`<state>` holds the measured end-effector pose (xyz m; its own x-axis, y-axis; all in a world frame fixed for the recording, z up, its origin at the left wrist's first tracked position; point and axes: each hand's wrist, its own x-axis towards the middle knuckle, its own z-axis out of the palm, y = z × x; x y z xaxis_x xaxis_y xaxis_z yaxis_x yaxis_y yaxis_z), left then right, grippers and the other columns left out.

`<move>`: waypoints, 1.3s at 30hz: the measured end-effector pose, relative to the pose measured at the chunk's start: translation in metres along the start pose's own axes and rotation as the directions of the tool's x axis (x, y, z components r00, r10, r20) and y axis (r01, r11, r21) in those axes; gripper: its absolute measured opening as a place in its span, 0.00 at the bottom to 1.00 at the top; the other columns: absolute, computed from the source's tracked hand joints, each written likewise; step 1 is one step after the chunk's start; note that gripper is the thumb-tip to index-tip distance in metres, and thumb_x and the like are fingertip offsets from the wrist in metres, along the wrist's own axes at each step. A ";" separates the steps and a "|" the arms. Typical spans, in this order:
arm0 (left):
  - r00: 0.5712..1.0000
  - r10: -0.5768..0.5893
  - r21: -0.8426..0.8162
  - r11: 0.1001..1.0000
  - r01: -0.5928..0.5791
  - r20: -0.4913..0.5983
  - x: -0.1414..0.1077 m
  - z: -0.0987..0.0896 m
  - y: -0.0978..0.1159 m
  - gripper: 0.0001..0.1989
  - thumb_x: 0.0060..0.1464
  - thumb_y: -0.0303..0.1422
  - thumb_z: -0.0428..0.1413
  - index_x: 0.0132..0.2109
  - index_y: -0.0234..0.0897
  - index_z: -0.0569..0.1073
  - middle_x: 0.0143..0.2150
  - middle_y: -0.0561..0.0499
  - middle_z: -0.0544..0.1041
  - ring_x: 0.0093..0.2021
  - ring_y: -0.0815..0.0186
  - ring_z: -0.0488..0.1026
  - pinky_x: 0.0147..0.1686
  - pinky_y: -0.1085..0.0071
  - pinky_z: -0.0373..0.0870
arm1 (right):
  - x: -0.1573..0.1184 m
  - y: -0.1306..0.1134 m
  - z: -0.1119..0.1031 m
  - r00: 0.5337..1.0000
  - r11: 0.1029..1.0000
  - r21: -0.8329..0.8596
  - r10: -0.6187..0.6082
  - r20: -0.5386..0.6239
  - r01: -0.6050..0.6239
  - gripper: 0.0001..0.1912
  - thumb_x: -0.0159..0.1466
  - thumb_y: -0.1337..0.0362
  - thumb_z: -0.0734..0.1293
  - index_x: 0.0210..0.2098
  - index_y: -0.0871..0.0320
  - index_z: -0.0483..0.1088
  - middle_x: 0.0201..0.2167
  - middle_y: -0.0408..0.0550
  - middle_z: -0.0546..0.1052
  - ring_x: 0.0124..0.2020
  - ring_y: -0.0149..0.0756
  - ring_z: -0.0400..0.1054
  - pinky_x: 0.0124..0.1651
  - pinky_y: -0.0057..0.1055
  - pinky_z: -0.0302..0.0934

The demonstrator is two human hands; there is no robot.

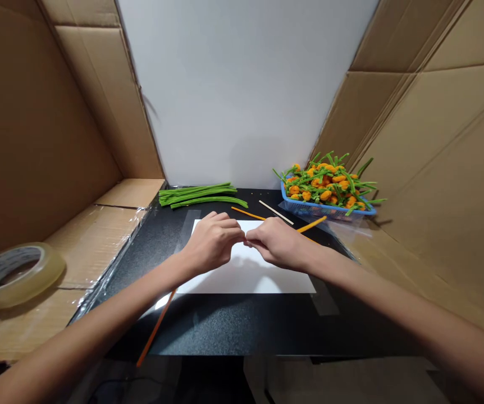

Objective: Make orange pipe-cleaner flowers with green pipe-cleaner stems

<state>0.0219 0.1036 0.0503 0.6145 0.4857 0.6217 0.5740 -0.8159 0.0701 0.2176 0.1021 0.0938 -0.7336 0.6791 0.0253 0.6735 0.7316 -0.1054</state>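
Here we go: the left hand (211, 242) and right hand (276, 243) are curled closed, fingertips meeting over a white paper sheet (250, 275); whatever they pinch is hidden; an orange pipe cleaner (311, 224) juts out at two o'clock from the right hand; a second orange stem (155, 328) runs toward seven o'clock under the left forearm; at one o'clock, a blue plastic basket (330, 209) brims with orange pipe-cleaner flowers (325, 195) on green stems; loose green pipe cleaners (202, 194) lie at eleven o'clock.
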 end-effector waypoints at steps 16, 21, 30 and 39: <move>0.768 -0.270 -0.527 0.594 0.608 0.581 0.003 -0.005 -0.020 0.09 0.56 0.35 0.59 0.35 0.33 0.79 0.29 0.51 0.77 0.26 0.70 0.68 0.29 0.73 0.62 | -0.020 -0.016 0.026 0.987 0.829 -0.553 -0.143 -0.074 0.079 0.13 0.70 0.76 0.56 0.39 0.64 0.72 0.29 0.52 0.78 0.28 0.40 0.73 0.26 0.35 0.47; 0.908 -0.211 -0.147 0.949 0.279 0.362 -0.008 -0.007 -0.026 0.09 0.63 0.31 0.53 0.42 0.37 0.79 0.40 0.48 0.82 0.36 0.64 0.74 0.34 0.72 0.60 | -0.020 -0.015 0.034 0.970 0.932 -0.273 0.245 -0.007 -0.237 0.13 0.74 0.67 0.57 0.46 0.60 0.73 0.41 0.52 0.81 0.40 0.43 0.76 0.33 0.33 0.54; 0.917 -0.202 -0.093 0.965 0.247 0.345 -0.019 0.023 -0.035 0.10 0.63 0.35 0.56 0.38 0.40 0.81 0.38 0.50 0.82 0.35 0.65 0.76 0.33 0.73 0.61 | -0.012 -0.001 0.068 0.937 0.937 -0.032 0.346 -0.057 -0.348 0.15 0.73 0.63 0.57 0.42 0.58 0.75 0.40 0.52 0.82 0.42 0.42 0.76 0.38 0.31 0.55; 0.937 -0.296 -0.041 0.950 0.309 0.185 -0.024 0.042 -0.067 0.09 0.62 0.28 0.54 0.36 0.38 0.78 0.37 0.49 0.80 0.37 0.65 0.75 0.36 0.71 0.64 | -0.003 0.052 0.061 0.925 0.925 -0.095 0.356 -0.135 -0.369 0.16 0.74 0.61 0.57 0.42 0.57 0.76 0.40 0.51 0.82 0.41 0.39 0.76 0.38 0.30 0.55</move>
<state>-0.0087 0.1599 -0.0017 0.5056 0.7550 0.4175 0.7130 -0.6381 0.2905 0.2490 0.1347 0.0280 -0.4268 0.8963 0.1205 0.9021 0.4313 -0.0127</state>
